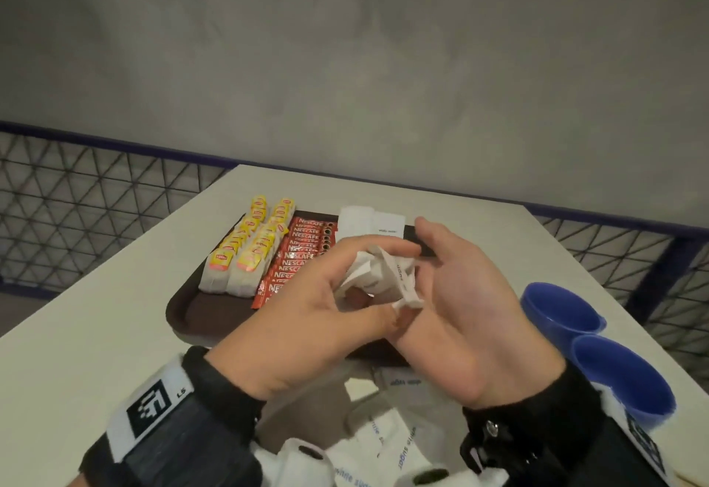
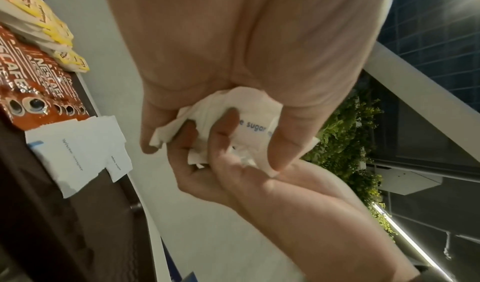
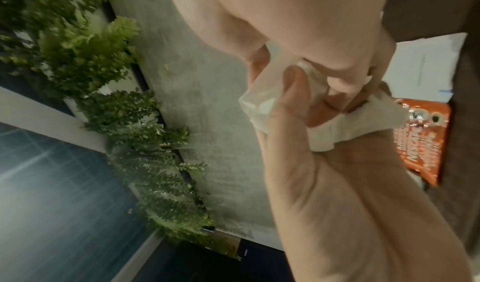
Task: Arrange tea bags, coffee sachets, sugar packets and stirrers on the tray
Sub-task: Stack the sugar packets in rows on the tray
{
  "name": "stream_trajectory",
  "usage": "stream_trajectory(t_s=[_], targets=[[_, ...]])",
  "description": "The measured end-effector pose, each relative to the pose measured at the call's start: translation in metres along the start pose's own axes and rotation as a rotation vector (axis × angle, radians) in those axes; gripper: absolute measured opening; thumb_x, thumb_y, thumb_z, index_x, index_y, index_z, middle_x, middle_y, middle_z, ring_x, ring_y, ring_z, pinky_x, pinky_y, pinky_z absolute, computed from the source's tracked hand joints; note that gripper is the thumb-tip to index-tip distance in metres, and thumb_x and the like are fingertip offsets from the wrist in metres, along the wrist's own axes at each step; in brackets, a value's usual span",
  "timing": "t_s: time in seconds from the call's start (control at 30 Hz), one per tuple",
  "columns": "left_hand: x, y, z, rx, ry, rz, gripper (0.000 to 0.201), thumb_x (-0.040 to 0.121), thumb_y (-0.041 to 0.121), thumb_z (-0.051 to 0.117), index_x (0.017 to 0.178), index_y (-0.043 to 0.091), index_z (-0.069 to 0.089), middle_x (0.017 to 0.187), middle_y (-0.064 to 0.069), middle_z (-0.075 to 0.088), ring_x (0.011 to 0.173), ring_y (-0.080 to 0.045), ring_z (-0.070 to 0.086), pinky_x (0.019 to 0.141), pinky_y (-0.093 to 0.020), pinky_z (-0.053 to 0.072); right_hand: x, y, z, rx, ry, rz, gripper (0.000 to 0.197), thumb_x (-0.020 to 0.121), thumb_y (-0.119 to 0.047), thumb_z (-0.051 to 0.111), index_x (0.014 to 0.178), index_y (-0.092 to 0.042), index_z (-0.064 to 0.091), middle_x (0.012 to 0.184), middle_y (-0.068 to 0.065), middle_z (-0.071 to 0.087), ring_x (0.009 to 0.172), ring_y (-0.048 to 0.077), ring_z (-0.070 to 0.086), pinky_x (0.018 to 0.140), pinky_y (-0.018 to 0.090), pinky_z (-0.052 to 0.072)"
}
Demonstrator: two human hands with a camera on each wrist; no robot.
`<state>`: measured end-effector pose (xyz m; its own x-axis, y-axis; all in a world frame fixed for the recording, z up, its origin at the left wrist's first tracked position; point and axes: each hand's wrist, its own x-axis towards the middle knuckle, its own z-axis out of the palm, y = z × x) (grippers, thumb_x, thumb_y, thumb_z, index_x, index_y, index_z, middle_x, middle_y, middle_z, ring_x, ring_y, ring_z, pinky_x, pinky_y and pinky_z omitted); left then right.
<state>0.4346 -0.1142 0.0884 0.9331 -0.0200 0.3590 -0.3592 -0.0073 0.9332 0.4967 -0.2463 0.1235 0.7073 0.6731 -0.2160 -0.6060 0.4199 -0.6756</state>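
Both hands' fingers (image 1: 368,252) pinching a jumbled bunch of sugar packets (image 1: 383,275) between them above the tray (image 1: 184,310); square edges flush before laying beside coffee sachets (image 1: 295,256).

Both hands are bare, the left hand (image 1: 307,317) and the right hand (image 1: 472,310) alike, with no rings or gloves showing. Each wrist wears a black sleeve cuff. Over the left cuff (image 1: 215,383) runs a white band (image 1: 153,406) printed with a black square code marker and the small letters "L5" beside it. The right cuff (image 1: 537,410) carries a black strap with a round metal stud (image 1: 492,427) and, further back, a white band with a partly visible black marker (image 1: 644,444).
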Motion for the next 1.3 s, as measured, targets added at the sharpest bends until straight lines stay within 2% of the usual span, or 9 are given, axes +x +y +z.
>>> stream_trajectory(t_s=[0.13, 0.23, 0.37, 0.47, 0.57, 0.67, 0.97, 1.13, 1.3], targets=[[0.004, -0.008, -0.002, 0.055, 0.133, 0.04, 0.024, 0.085, 0.01, 0.081, 0.105, 0.02, 0.076, 0.112, 0.005, 0.075, 0.104, -0.012, 0.07, 0.086, -0.02, 0.053, -0.007, -0.005, 0.001, -0.05, -0.126, 0.021, 0.074, 0.102, -0.054, 0.037, 0.135, 0.01, 0.055, 0.14, 0.032, 0.055, 0.133, 0.041, 0.055, 0.117, 0.051, 0.038], [0.007, -0.014, 0.0, -0.051, 0.217, 0.013, 0.016, 0.088, 0.013, 0.076, 0.103, 0.019, 0.078, 0.098, -0.007, 0.079, 0.088, -0.015, 0.071, 0.074, -0.025, 0.055, -0.013, -0.006, 0.003, -0.083, -0.164, 0.015, 0.061, 0.103, -0.045, 0.042, 0.129, 0.007, 0.061, 0.127, 0.029, 0.066, 0.122, 0.038, 0.064, 0.114, 0.048, 0.042], [0.009, -0.015, -0.002, -0.096, 0.343, 0.002, 0.021, 0.086, 0.021, 0.072, 0.104, 0.016, 0.078, 0.1, -0.01, 0.079, 0.089, -0.02, 0.074, 0.071, -0.028, 0.059, -0.015, -0.01, -0.002, -0.354, -0.176, 0.025, 0.041, 0.104, -0.031, 0.048, 0.129, -0.004, 0.066, 0.127, 0.016, 0.07, 0.121, 0.034, 0.066, 0.109, 0.051, 0.049], [0.009, -0.013, -0.005, -0.137, 0.398, -0.083, 0.021, 0.083, 0.029, 0.075, 0.101, 0.019, 0.078, 0.096, -0.012, 0.079, 0.083, -0.025, 0.075, 0.064, -0.035, 0.059, -0.015, -0.016, -0.002, -0.643, -0.16, 0.016, 0.03, 0.104, -0.015, 0.05, 0.122, 0.001, 0.067, 0.12, 0.018, 0.073, 0.113, 0.031, 0.071, 0.099, 0.042, 0.057], [0.01, -0.011, -0.006, -0.153, 0.447, -0.122, 0.034, 0.077, 0.033, 0.077, 0.103, 0.012, 0.076, 0.085, -0.014, 0.077, 0.061, -0.023, 0.069, 0.043, -0.027, 0.051, -0.014, -0.018, 0.0, -0.921, -0.065, -0.063, 0.024, 0.106, -0.013, 0.05, 0.106, -0.003, 0.072, 0.098, 0.012, 0.079, 0.091, 0.023, 0.077, 0.079, 0.03, 0.063], [0.011, -0.009, -0.005, -0.223, 0.487, -0.12, 0.035, 0.077, 0.033, 0.077, 0.101, 0.008, 0.076, 0.081, -0.012, 0.074, 0.053, -0.017, 0.062, 0.036, -0.024, 0.043, -0.01, -0.02, 0.001, -1.105, 0.006, -0.166, 0.025, 0.106, -0.013, 0.051, 0.096, -0.013, 0.074, 0.087, 0.008, 0.079, 0.078, 0.025, 0.078, 0.069, 0.034, 0.065], [0.01, -0.005, -0.008, -0.41, 0.519, -0.205, 0.035, 0.085, 0.029, 0.074, 0.114, 0.011, 0.073, 0.092, -0.012, 0.076, 0.058, -0.014, 0.064, 0.037, -0.021, 0.042, -0.013, -0.047, -0.005, -0.979, 0.03, -0.288, 0.008, 0.094, -0.007, 0.066, 0.097, 0.001, 0.068, 0.083, 0.023, 0.074, 0.06, 0.025, 0.066, 0.05, 0.029, 0.055], [0.009, -0.005, -0.006, -0.397, 0.505, -0.237, 0.032, 0.084, 0.03, 0.075, 0.112, 0.013, 0.074, 0.093, -0.015, 0.076, 0.06, -0.014, 0.066, 0.038, -0.021, 0.042, -0.018, -0.058, -0.006, -0.997, 0.034, -0.438, 0.004, 0.083, -0.01, 0.073, 0.084, -0.01, 0.077, 0.079, 0.024, 0.068, 0.064, 0.025, 0.054, 0.058, 0.034, 0.045], [0.007, -0.004, 0.001, -0.344, 0.426, -0.243, 0.031, 0.075, 0.025, 0.078, 0.104, 0.014, 0.077, 0.09, -0.018, 0.076, 0.057, -0.015, 0.067, 0.036, -0.021, 0.04, -0.022, -0.054, -0.002, -1.061, -0.043, -0.519, 0.02, 0.076, -0.011, 0.079, 0.092, -0.023, 0.081, 0.08, 0.003, 0.077, 0.062, 0.008, 0.066, 0.058, 0.016, 0.051]])
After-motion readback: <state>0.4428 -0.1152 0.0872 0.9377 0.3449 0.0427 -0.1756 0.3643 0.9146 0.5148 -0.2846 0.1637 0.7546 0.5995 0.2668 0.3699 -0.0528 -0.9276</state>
